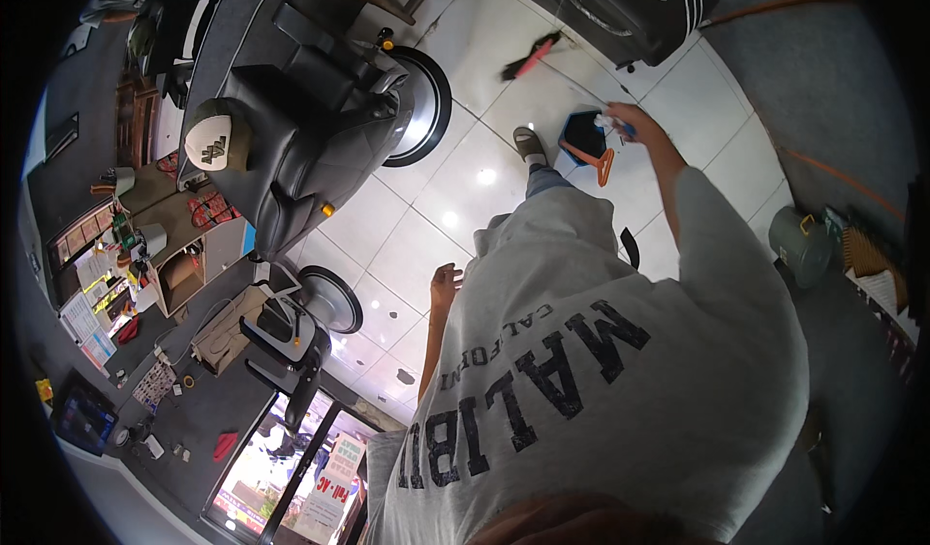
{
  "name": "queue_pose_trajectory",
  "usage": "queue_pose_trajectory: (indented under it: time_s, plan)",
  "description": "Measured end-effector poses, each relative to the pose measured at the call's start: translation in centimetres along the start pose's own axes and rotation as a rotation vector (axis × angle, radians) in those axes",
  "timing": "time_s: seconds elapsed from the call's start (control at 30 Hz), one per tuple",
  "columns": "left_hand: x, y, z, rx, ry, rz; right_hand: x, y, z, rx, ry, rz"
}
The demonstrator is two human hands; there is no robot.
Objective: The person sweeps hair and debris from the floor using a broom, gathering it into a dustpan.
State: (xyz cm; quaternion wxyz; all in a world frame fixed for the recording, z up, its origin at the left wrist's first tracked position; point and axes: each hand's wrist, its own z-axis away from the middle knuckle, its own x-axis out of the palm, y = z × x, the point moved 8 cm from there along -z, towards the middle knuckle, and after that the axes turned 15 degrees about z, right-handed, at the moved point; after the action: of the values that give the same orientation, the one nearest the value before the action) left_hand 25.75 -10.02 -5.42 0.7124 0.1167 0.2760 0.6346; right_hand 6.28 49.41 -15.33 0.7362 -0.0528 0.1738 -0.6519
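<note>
My right hand (626,123) grips the handle of a broom (528,60), which reaches out over the white tiled floor (429,203). The broom head is red and black, slightly blurred, with its bristles towards the floor. A small white crumpled piece (601,120) shows beside that hand. Just below the same hand stands a blue-edged dustpan (581,136) with an orange handle (603,163); my fingers are apart from this handle. My left hand (445,282) hangs by my side, empty, its fingers loosely bent and slightly spread.
A black barber chair (327,109) on a round metal base stands ahead to the left, a cap (211,142) on it. Another chair (290,334) stands further left. A dark padded seat (625,7) is ahead right. A lidded bin (799,245) stands at the right.
</note>
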Motion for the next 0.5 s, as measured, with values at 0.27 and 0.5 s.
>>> queue_pose_trajectory:
  time_s: [0.27,0.5]
  plan:
    - [2.4,-5.1,-2.1,0.058,-0.213,-0.003,-3.2,13.7,7.6,0.079,-0.047,-0.445]
    - [4.6,-7.8,-6.2,-0.024,-0.118,0.11,-0.9,22.9,17.5,-0.02,-0.098,-0.723]
